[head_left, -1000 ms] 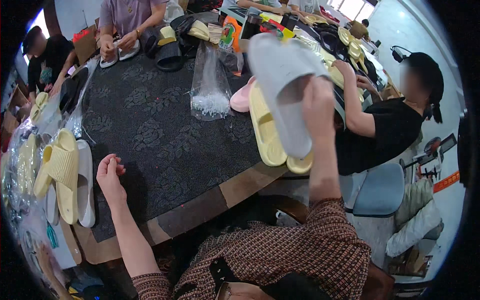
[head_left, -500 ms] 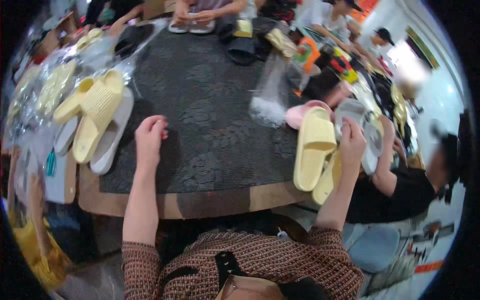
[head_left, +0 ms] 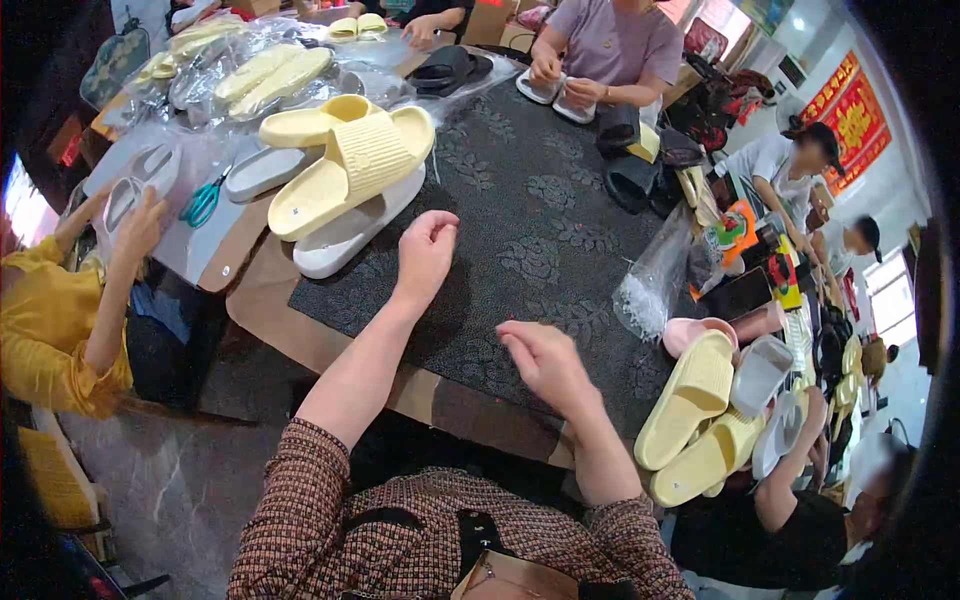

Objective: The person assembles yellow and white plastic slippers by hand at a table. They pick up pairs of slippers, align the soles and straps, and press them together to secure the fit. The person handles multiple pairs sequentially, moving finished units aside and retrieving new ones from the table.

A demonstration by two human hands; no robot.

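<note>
My left hand (head_left: 428, 258) is over the dark table mat (head_left: 540, 240), fingers curled in against the thumb. Whatever it might hold is hidden. Just beyond it, to the left, cream slippers (head_left: 352, 175) are stacked on a grey slipper (head_left: 365, 225). My right hand (head_left: 548, 368) is above the mat's near part, its fingers bent close to the thumb. No object shows in it, but its inner side is turned from view. Right of this hand lie more cream slippers (head_left: 690, 400), next to a pink slipper (head_left: 697, 335) and grey slippers (head_left: 764, 376).
A clear plastic bag (head_left: 645, 285) of small white pieces lies at the mat's right. Teal scissors (head_left: 203, 202) rest on the left. A person in yellow (head_left: 60, 320) handles a slipper there. Opposite, a person in mauve (head_left: 615, 50) handles white slippers (head_left: 557, 95). Black slippers (head_left: 630, 180) stand near them.
The view has swung to the right. My right hand has left the slippers on the right and come inward over the mat, nearer my left hand. The left hand remains curled beside the left stack.
</note>
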